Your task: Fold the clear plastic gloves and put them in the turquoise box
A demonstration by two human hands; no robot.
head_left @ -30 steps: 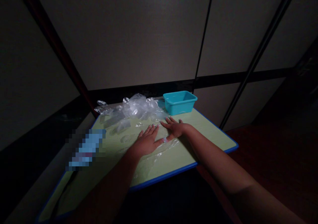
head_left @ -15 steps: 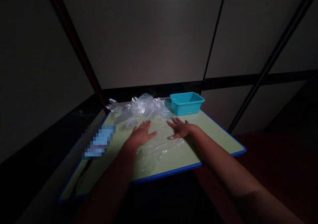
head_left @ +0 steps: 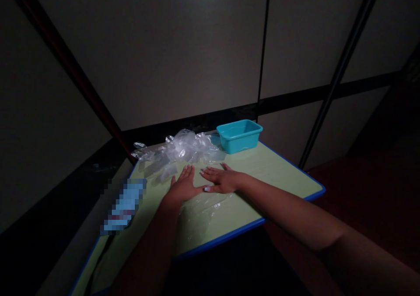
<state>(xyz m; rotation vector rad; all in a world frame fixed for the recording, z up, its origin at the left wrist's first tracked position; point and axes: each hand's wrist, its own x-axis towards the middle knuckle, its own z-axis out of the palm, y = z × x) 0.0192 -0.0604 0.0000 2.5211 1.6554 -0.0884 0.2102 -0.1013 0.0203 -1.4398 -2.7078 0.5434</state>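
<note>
A clear plastic bag [head_left: 200, 210] lies spread flat on the pale green table, its edges hard to make out. My left hand [head_left: 184, 185] rests palm down on it, fingers stretched forward. Beside it, my right hand [head_left: 223, 180] also lies flat on the plastic, fingers pointing left and spread a little. The two thumbs meet or nearly touch. Just beyond my fingertips sits a heap of crumpled clear plastic bags [head_left: 187, 147].
A turquoise plastic basin [head_left: 241, 139] stands at the back right corner. On the left lies a blurred-out light blue object [head_left: 126, 206] with a dark strap or cable. The table [head_left: 285, 173] has a blue edge; wall panels [head_left: 183, 55] rise behind it.
My right hand has slid left across the plastic toward my left hand, closing the gap between the thumbs. The camera view has turned slightly.
</note>
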